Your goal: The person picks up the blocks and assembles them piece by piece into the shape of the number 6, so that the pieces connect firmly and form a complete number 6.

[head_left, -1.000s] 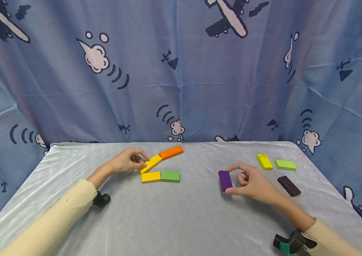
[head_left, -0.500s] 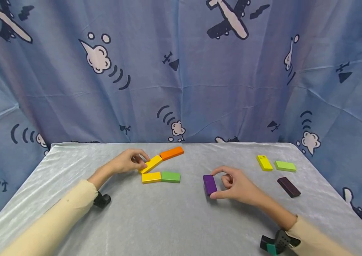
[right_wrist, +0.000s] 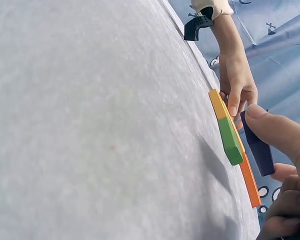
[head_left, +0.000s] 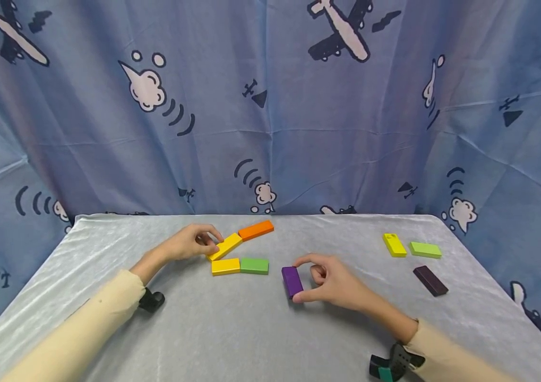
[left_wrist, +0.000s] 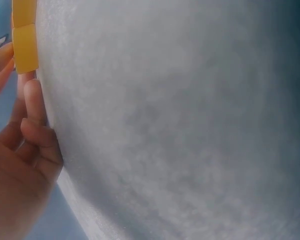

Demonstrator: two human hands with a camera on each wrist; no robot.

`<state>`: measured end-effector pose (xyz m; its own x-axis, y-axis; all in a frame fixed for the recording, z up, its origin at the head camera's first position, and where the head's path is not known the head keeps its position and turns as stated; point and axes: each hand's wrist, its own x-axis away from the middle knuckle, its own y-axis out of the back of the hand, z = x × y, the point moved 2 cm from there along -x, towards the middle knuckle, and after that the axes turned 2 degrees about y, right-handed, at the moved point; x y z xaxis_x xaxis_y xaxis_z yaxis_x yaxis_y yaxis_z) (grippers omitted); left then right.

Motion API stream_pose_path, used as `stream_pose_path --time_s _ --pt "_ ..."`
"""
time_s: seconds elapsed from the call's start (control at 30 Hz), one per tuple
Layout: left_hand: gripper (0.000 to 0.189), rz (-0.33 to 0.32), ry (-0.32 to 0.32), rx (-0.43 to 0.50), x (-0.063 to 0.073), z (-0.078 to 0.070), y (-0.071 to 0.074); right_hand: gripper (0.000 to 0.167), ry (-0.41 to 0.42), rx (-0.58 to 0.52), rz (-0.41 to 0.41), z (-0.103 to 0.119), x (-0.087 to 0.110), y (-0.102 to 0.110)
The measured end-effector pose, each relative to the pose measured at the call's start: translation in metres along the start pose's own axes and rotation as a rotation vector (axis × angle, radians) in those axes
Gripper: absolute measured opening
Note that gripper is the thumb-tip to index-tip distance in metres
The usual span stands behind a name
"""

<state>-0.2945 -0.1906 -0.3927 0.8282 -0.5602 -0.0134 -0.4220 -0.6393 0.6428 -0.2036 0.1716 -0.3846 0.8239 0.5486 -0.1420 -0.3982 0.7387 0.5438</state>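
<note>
In the head view, my right hand pinches a purple block between thumb and forefinger by its two ends, right of the green block. The right wrist view shows this purple block raised off the cloth. My left hand pinches the near end of a slanted yellow block, whose far end meets an orange block. A second yellow block lies in front, end to end with the green one. These two rows come together at the left in a V.
On the right of the white cloth-covered table lie a bright yellow block, a light green block and a dark brown block. A blue patterned curtain hangs behind the table's far edge.
My right hand has carried the purple block leftward and slightly nearer to me, closer to the green block. The left hand and the blocks on the table stay in place.
</note>
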Motion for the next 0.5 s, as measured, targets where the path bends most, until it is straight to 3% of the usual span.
stream_pose_path --time_s 0.3,0.5 --pt "0.019 -0.004 0.007 -0.004 0.000 -0.002 0.000 0.056 -0.051 -0.054 -0.008 0.005 -0.005 -0.011" --pt "0.019 0.001 0.007 -0.004 0.000 -0.002 -0.001 0.056 -0.028 -0.079 -0.008 0.006 -0.005 -0.020"
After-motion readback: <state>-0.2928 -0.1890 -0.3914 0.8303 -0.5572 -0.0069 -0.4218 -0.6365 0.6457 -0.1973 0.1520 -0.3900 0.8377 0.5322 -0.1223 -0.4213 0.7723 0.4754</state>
